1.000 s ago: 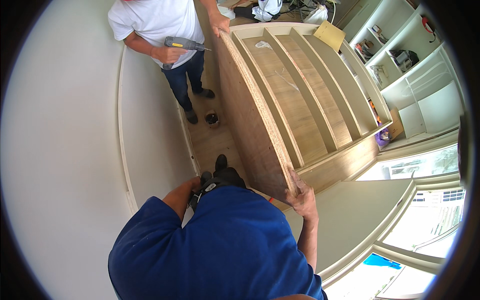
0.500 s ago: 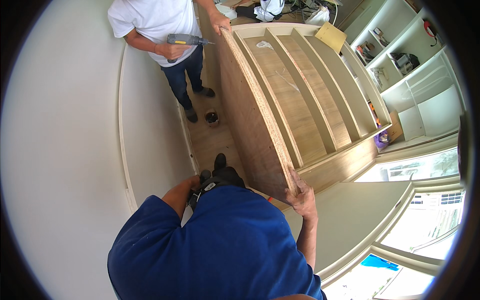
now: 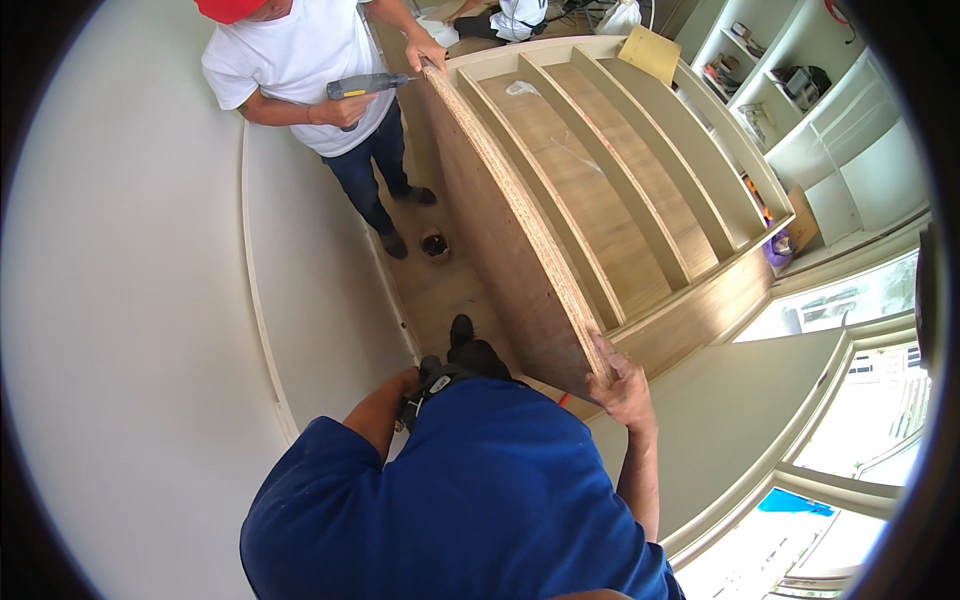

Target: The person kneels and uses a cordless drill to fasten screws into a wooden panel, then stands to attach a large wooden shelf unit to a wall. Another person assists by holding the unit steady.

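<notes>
My right hand [image 3: 625, 390] grips the near end of a wide wooden panel [image 3: 510, 270], with its fingers wrapped round the raw chipboard edge. The panel stands on its long edge against the side of a large cream frame [image 3: 585, 257] with several parallel dividers. My left hand [image 3: 408, 383] is at my waist beside a dark belt pouch [image 3: 432, 382]; its fingers are hidden. At the panel's far end, a co-worker [image 3: 300, 65] in a white shirt holds the edge with one hand. The other hand points a grey cordless drill [image 3: 360, 86] toward the panel.
A pale wall [image 3: 120, 300] runs along my left. On the floor between wall and panel sits a small dark round container [image 3: 434, 246]. White shelving [image 3: 800, 60] with tools stands at the far right; windows [image 3: 850, 290] are nearer. A yellowish board [image 3: 650, 54] rests on the frame.
The view has shifted slightly, and the co-worker's red headwear now shows. The co-worker's drill tip is closer to the panel's far edge. My right hand keeps its hold.
</notes>
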Tool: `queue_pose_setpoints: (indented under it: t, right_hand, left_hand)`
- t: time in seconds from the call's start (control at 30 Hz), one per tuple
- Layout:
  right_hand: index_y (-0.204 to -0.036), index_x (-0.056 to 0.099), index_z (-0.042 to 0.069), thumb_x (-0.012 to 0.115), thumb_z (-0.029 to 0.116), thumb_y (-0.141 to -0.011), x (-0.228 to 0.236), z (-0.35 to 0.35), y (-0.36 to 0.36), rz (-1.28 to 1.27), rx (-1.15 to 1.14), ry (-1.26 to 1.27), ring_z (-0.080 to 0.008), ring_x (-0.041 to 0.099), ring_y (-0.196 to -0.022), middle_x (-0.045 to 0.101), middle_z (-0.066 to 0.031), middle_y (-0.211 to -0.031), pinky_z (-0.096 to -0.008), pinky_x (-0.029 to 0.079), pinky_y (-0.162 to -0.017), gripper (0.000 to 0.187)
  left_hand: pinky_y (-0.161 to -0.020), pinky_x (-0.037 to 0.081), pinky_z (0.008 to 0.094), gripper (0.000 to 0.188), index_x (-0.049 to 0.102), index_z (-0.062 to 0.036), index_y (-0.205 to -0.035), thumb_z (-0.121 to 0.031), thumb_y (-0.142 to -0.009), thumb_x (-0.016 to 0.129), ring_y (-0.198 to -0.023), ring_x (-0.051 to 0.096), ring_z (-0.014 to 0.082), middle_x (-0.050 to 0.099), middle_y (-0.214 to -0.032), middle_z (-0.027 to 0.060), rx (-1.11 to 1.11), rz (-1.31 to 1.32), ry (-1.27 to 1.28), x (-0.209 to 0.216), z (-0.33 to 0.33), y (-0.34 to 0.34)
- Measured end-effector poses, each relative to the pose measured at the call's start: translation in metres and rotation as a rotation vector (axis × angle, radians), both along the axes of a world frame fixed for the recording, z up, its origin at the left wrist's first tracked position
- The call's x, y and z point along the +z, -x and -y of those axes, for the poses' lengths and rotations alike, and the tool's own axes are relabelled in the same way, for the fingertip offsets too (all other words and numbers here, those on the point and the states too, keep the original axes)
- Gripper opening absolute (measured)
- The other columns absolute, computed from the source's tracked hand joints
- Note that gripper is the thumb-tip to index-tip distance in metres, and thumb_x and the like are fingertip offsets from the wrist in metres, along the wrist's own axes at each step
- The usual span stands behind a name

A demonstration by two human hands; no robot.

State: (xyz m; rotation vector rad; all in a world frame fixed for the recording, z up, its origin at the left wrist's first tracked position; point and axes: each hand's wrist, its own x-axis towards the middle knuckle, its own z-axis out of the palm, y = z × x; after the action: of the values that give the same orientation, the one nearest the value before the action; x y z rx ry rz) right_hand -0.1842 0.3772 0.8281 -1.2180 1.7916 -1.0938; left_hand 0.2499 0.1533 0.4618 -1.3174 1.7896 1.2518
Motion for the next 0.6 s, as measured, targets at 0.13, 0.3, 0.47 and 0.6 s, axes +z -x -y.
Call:
queue_pose_setpoints:
  t: [0.13, 0.3, 0.47, 0.6]
  right_hand:
    - [-0.153, 0.056, 0.002, 0.073, 0.002, -0.085, -0.002, 0.000, 0.003, 0.031, 0.023, -0.006, -0.0284, 0.052, -0.147, 0.059, -0.0173, -0.155, -0.0397, 0.037, -0.124, 0.070]
    - [-0.153, 0.056, 0.002, 0.073, 0.001, -0.084, 0.000, 0.000, 0.003, 0.019, 0.035, 0.022, -0.0287, 0.054, -0.146, 0.061, -0.0173, -0.154, -0.0397, 0.038, -0.123, 0.071]
    - [-0.150, 0.060, 0.008, 0.076, 0.001, -0.082, -0.001, 0.001, 0.003, 0.003, 0.013, 0.033, -0.0352, 0.059, -0.141, 0.062, -0.0194, -0.151, -0.0416, 0.045, -0.118, 0.070]
    - [-0.151, 0.059, 0.006, 0.074, 0.001, -0.083, 0.001, 0.002, 0.003, 0.001, 0.039, 0.049, -0.0330, 0.058, -0.142, 0.063, -0.0184, -0.151, -0.0409, 0.044, -0.119, 0.070]
  left_hand:
    - [-0.100, 0.055, 0.0476, 0.055, 0.069, 0.0083, -0.124, -0.036, -0.091, 0.073, -0.123, 0.070, 0.0410, 0.071, -0.126, 0.0312, 0.050, -0.017, 0.082, -0.003, -0.001, -0.010]
    - [-0.097, 0.057, 0.0453, 0.052, 0.071, 0.0087, -0.118, -0.034, -0.089, 0.076, -0.119, 0.071, 0.0410, 0.073, -0.120, 0.0313, -0.143, -0.010, 0.113, -0.008, 0.003, -0.010]
    - [-0.096, 0.057, 0.0448, 0.050, 0.071, 0.0088, -0.118, -0.032, -0.089, 0.076, -0.118, 0.071, 0.0402, 0.073, -0.120, 0.0308, -0.132, -0.018, 0.087, -0.005, 0.001, 0.002]
    - [-0.095, 0.057, 0.0452, 0.046, 0.072, 0.0075, -0.117, -0.029, -0.089, 0.075, -0.117, 0.072, 0.0401, 0.074, -0.118, 0.0304, -0.131, -0.050, 0.164, -0.016, -0.001, -0.012]
